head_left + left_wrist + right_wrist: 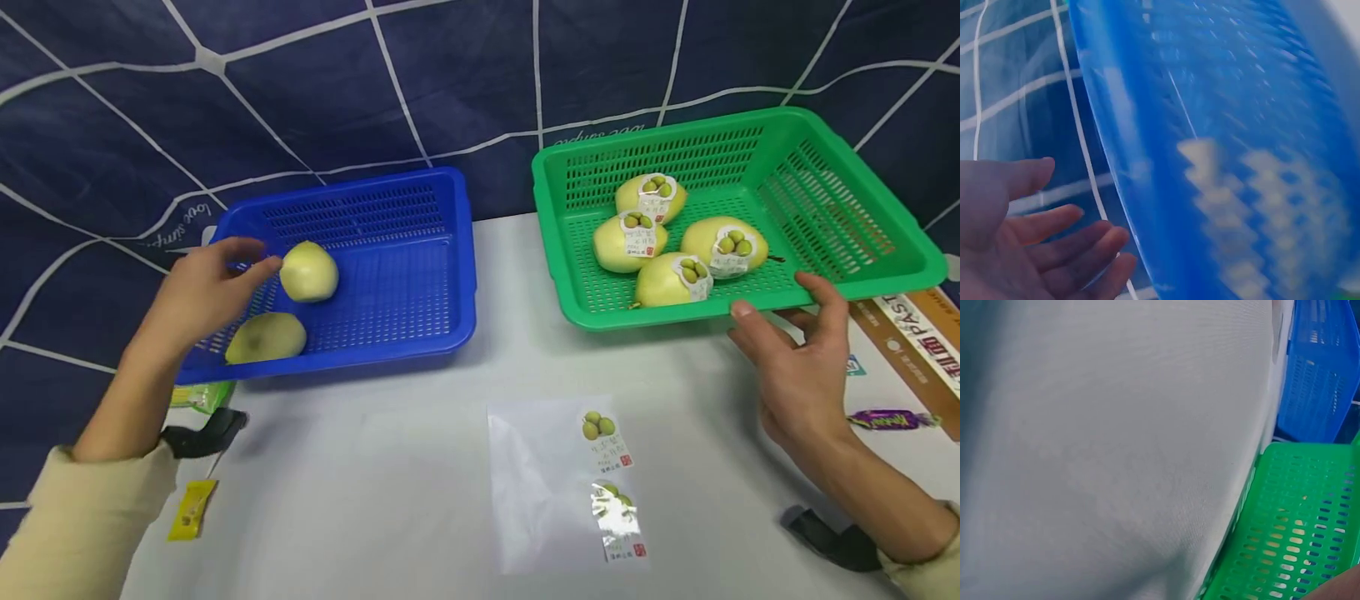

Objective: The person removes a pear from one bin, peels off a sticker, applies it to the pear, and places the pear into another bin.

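My left hand [213,287] hovers at the left side of the blue basket [442,348], fingers loosely bent and nothing between them. Two pale yellow pears lie in that basket: a rounder pear [309,273] close to the fingertips and another pear [266,337] below it. The left wrist view has the same hand beside the basket's outer wall. At the near rim of the green basket [888,279], my right hand [806,367] spreads its thumb and index finger, with fingertips right at the edge. Several pears [723,246] with fruit-picture stickers sit inside.
On the white table [360,492] lies a sheet with two stickers [540,483]. A yellow packet [192,510] is at the left. Toward the right are a purple-wrapped candy [892,419] and a brown pasta box [915,350]. A dark blue checked cloth [480,79] hangs behind.
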`<state>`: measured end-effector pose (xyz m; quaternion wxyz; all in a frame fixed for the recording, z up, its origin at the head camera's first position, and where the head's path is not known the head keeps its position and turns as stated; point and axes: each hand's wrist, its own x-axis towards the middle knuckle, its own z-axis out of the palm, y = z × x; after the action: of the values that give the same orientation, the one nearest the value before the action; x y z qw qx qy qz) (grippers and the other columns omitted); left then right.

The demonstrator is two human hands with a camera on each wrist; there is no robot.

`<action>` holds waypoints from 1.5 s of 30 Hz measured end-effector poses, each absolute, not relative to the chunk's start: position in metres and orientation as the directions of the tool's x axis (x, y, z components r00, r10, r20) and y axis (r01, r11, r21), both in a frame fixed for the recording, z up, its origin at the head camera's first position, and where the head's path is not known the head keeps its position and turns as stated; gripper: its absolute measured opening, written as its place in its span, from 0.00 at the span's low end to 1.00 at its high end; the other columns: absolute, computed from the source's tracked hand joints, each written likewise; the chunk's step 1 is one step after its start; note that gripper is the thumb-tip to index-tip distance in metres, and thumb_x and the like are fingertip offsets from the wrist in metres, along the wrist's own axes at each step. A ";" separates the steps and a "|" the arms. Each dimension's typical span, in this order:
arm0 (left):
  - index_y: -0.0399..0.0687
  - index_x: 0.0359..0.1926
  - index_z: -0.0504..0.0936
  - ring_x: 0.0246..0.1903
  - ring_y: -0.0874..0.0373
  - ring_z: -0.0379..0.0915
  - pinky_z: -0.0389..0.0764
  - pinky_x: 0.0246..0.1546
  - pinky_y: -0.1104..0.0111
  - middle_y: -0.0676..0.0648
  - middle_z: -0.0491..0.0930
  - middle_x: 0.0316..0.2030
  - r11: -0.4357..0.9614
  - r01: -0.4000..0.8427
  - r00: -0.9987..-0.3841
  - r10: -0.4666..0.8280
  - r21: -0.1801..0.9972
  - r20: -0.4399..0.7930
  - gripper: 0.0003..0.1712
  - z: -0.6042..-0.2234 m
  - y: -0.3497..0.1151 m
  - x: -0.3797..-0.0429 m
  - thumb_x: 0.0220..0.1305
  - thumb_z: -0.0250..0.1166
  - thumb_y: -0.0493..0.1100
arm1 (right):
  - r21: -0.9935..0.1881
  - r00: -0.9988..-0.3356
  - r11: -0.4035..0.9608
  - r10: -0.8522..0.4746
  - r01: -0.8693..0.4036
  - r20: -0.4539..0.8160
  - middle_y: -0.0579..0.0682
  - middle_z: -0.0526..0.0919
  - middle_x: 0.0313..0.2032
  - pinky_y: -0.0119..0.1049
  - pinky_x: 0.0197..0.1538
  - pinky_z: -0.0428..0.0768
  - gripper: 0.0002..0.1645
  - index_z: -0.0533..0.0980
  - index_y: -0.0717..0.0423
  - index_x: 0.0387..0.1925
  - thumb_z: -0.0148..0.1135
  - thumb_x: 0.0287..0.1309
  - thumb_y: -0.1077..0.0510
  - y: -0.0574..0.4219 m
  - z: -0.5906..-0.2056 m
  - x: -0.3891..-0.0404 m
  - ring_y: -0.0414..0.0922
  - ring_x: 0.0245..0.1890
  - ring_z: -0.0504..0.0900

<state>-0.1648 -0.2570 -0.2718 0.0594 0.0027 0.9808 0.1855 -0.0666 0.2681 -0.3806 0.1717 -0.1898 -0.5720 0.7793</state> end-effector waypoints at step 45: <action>0.44 0.59 0.77 0.27 0.69 0.83 0.80 0.29 0.78 0.37 0.72 0.59 0.094 0.012 -0.724 -0.686 0.996 0.073 0.24 -0.378 -0.284 -0.062 0.62 0.70 0.38 | -0.909 -0.965 -0.391 0.259 -0.143 0.040 0.57 0.79 0.42 0.35 0.40 0.85 0.23 0.72 0.67 0.57 0.56 0.60 0.80 0.228 -0.356 -0.026 0.46 0.39 0.82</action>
<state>-0.0616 -0.2838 -0.3778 -0.2786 -0.2462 0.6850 0.6266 -0.0259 0.2283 -0.3561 0.1209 -0.0539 -0.5382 0.8323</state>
